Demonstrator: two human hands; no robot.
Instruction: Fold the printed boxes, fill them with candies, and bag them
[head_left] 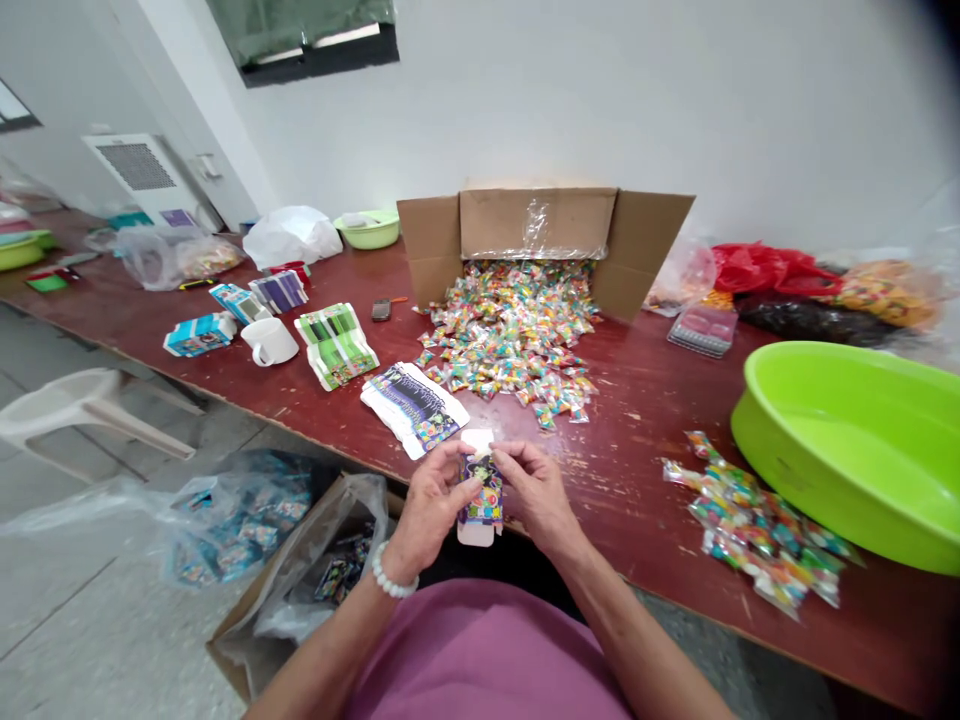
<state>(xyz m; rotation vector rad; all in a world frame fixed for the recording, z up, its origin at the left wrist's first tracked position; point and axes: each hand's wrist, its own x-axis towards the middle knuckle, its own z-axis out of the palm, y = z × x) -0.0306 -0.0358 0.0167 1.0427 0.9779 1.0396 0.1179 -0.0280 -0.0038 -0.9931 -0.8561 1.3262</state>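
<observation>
Between my hands, over the table's front edge, is a small purple printed carton point(481, 500) with white end flaps. My left hand point(431, 500), a beaded bracelet at its wrist, grips the carton's left side with thumb and fingers. The fingers of my right hand point(541, 490) pinch its upper right, by the white top flap. Just beyond my left hand lies a stack of flat purple cartons point(416, 408). Ahead, a heap of small wrapped candies point(517, 330) spills out of an open cardboard box point(536, 222).
At right, a large green basin point(847, 450) stands by a smaller candy pile point(757, 530). Left of me are green flat cartons point(337, 345), a white mug point(270, 342) and blue cartons point(199, 334). Below the table edge sits a bag-lined box point(300, 580); a white plastic stool point(97, 410) stands left.
</observation>
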